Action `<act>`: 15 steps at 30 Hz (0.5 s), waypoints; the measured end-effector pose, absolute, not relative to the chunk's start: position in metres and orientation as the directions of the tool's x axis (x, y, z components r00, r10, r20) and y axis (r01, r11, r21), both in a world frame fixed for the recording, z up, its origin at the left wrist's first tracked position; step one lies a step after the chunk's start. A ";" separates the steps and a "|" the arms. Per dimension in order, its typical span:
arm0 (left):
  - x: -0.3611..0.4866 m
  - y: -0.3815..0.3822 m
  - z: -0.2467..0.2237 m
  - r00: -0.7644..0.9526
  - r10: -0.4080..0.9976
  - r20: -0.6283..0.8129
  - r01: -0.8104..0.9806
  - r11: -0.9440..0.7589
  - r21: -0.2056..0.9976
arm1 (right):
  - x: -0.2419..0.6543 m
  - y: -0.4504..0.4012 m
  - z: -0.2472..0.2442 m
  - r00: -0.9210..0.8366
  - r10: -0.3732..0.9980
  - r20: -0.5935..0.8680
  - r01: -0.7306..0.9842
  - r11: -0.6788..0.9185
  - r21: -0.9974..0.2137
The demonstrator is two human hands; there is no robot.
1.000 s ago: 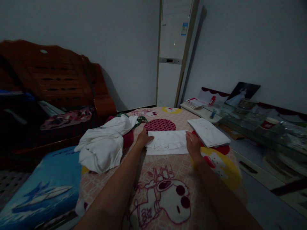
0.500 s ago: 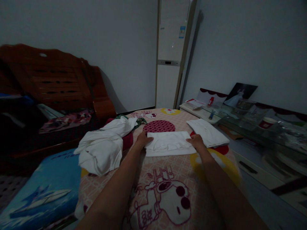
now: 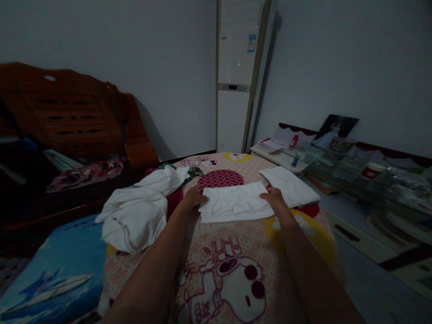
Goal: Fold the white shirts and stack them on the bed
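A folded white garment, squared into a flat rectangle, lies in front of me on the patterned blanket. My left hand pinches its left edge, thumb on top. At its right edge, my right hand has the fabric between thumb and fingers. Just beyond the right hand rests another folded white garment. Loose, crumpled white clothing is heaped to the left, with dark red and green fabric partly under it.
A blue cushion with a boat print sits at left, below a wooden bench. On the right stands a glass-topped cabinet holding a paper cup and a photo. A tall air conditioner fills the corner.
The garment between my hands has tilted slightly, its left side a little lower. Both hands still hold its edges. The whole view has shifted slightly.
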State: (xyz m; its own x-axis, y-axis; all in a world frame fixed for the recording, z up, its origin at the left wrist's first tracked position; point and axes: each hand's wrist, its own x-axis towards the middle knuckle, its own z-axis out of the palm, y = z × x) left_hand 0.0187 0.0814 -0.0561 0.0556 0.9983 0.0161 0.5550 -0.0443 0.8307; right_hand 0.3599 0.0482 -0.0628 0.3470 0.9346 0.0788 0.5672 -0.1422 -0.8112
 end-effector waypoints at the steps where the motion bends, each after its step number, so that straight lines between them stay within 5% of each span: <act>1: 0.019 0.082 -0.055 0.039 0.998 0.045 0.595 -0.060 0.802 | 0.360 0.048 -0.063 0.347 0.934 0.086 0.521 -0.116 -0.845; 4: 0.020 0.083 -0.049 0.037 0.991 0.130 0.703 -0.119 0.701 | 0.360 0.044 -0.060 0.323 0.941 0.102 0.404 -0.039 -0.914; 8: 0.028 0.087 -0.030 0.151 0.988 -0.011 0.811 -0.118 0.573 | 0.359 0.037 -0.051 0.288 0.955 0.074 0.316 -0.022 -0.948; 12: 0.061 0.102 0.002 0.166 0.981 -0.099 0.869 -0.098 0.485 | 0.370 0.032 -0.039 0.402 0.905 0.140 0.279 0.024 -0.960; 15: 0.107 0.123 0.026 0.154 0.988 -0.024 0.868 -0.124 0.480 | 0.386 0.028 -0.030 0.547 0.791 0.273 0.358 0.073 -0.931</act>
State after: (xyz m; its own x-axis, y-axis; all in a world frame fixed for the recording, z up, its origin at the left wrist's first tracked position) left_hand 0.1065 0.1232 0.0264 0.1544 0.9877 -0.0242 0.8682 -0.1239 0.4805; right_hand 0.3863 0.0280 -0.0300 0.5474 0.7911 0.2730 0.3584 0.0733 -0.9307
